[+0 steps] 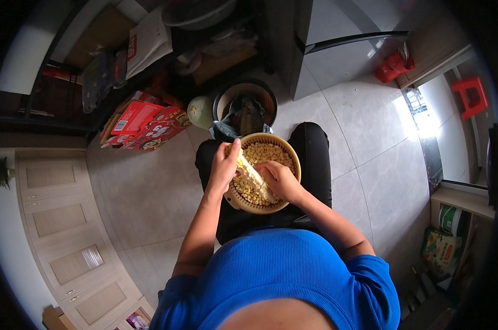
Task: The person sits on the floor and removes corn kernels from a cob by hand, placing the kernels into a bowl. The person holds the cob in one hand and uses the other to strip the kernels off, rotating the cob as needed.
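Note:
My left hand (pixel 225 165) is closed around the upper end of an ear of corn (pixel 255 180), which slants down to the right over a tan basket (pixel 298 159). Much of the cob's visible side is stripped pale, with yellow kernels still showing near my left hand. Against the cob's right side, the bent fingers of my right hand (pixel 280 180) press; their tips are partly hidden. Loose corn kernels (pixel 271 152) fill the bottom of the basket, which rests on my lap between my dark-trousered legs.
Beyond my knees stands a round bin (pixel 269 99) with a black bag, beside a pale green round vegetable or fruit (pixel 200 111). Red cardboard boxes (pixel 150 124) lie left, below a dark shelf. A grey fridge (pixel 342 55) and a red bag (pixel 395 66) stand far right.

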Tool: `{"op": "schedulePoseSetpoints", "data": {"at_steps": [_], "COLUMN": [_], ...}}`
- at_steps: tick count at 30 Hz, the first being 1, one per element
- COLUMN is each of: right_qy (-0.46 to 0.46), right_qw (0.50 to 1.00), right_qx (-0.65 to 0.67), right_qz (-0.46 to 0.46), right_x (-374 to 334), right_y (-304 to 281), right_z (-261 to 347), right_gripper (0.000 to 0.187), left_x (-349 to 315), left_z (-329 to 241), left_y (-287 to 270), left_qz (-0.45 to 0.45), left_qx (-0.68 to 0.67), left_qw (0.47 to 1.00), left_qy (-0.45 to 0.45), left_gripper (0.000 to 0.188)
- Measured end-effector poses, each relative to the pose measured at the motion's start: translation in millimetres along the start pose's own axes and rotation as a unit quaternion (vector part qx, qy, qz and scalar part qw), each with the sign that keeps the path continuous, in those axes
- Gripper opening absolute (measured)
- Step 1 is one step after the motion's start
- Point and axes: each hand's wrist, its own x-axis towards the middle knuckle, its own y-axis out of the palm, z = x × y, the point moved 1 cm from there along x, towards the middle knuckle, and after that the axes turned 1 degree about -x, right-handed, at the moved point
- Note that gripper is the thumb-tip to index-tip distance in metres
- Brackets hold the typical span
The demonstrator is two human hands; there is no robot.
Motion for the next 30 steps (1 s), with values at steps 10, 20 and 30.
{"op": "schedulePoseSetpoints", "data": {"at_steps": [10, 20, 30], "right_qy": [0.0, 0.039, 0.045], "right_qw": [0.998, 0.989, 0.98], "right_qx": [0.038, 0.047, 0.065], "right_qz": [0.043, 0.138, 0.183], "right_x": [22.6, 32.6, 42.4], "right_y": [-21.1, -26.3, -28.1], "right_z": [50.0, 56.9, 41.0], "right_gripper": [0.016, 0.025, 0.026], "left_x": [-9.1, -20.3, -16.0], "left_z": [-0.8, -9.7, -6.1], "left_y": [1.3, 3.8, 5.1], "left_qz": [0.038, 0.037, 0.062], "left_qx": [0.002, 0.13, 0.108], "left_qw": [0.992, 0.973, 0.974], "left_qy": [0.123, 0.188, 0.187], "left_gripper": [0.032, 0.032, 0.026]}}
